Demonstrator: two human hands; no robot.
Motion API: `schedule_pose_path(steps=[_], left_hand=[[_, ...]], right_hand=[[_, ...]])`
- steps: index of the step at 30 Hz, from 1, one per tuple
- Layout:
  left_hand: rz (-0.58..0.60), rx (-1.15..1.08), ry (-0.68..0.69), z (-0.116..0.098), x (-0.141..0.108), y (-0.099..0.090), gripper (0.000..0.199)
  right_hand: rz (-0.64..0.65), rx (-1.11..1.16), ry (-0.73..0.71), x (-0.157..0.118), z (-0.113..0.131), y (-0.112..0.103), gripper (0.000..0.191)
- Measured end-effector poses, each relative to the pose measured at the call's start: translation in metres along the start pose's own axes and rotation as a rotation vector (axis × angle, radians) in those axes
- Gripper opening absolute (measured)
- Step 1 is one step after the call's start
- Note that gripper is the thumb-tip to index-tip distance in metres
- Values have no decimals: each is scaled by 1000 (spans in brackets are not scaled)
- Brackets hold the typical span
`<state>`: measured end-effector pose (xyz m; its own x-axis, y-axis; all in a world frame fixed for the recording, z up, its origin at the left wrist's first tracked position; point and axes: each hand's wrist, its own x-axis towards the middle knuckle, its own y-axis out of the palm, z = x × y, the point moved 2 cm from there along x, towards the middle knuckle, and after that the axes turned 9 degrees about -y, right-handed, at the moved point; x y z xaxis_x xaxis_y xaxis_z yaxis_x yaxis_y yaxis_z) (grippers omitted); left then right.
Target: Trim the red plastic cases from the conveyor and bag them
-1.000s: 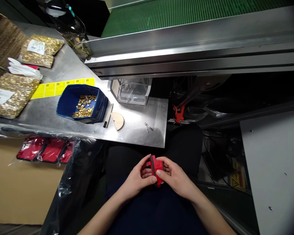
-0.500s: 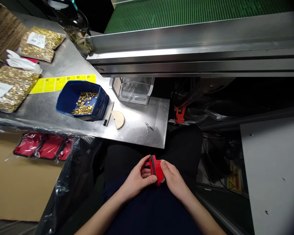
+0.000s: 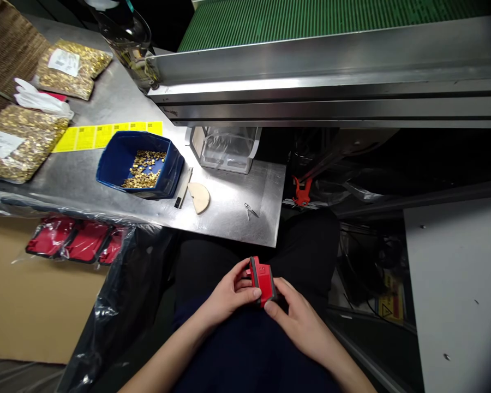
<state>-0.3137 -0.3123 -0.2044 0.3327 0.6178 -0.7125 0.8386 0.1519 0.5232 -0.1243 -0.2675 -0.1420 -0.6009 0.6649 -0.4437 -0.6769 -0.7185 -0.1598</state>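
Over my lap I hold a small red plastic part with a black edge between both hands. My left hand grips its left side with thumb and fingers. My right hand closes on its lower right corner, thumb near the bottom edge. On the steel table ahead stands a blue bin holding several small brass pieces.
Bags of brass pieces lie at far left beside yellow labels. A clear plastic box, a wooden half-disc and a small clip sit on the table. Red pouches lie in a bag below. A green conveyor runs behind.
My right hand has slid down from the top of the red part to its lower right corner. The part sits slightly more upright; my left hand keeps its grip.
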Motion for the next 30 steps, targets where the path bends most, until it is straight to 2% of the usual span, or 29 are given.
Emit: schedule_pose_path(steps=[3, 5, 8, 10, 11, 14, 16, 19, 22, 25, 30], left_hand=[[-3, 23, -25, -5, -2, 0, 81], [-8, 83, -2, -8, -3, 1, 72], [-3, 286, 196, -14, -7, 4, 82], [33, 387, 328, -17, -10, 7, 87], [73, 388, 351, -17, -11, 8, 87], [154, 251, 282, -16, -11, 6, 90], [118, 145, 225, -14, -8, 2, 87], [56, -4, 99, -7, -3, -3, 76], [-13, -55, 0, -3, 0, -4, 66], [-46, -70, -26, -3, 2, -3, 59], [-47, -63, -43, -4, 4, -3, 57]], right_hand=[[4, -24, 10, 3, 2, -3, 22], [-44, 114, 3, 8, 4, -6, 24], [-114, 444, 46, 22, 7, -11, 32], [-109, 600, 125, 34, 9, -14, 35], [-94, 662, 164, 41, 9, -14, 35], [-38, 831, 237, 56, 8, -11, 40], [-32, 857, 256, 62, 5, -8, 47], [-33, 750, 237, 61, 0, -4, 55], [-8, 642, 202, 55, -4, 2, 61], [-7, 590, 141, 51, -6, 8, 59], [-32, 514, 62, 51, -5, 11, 50]])
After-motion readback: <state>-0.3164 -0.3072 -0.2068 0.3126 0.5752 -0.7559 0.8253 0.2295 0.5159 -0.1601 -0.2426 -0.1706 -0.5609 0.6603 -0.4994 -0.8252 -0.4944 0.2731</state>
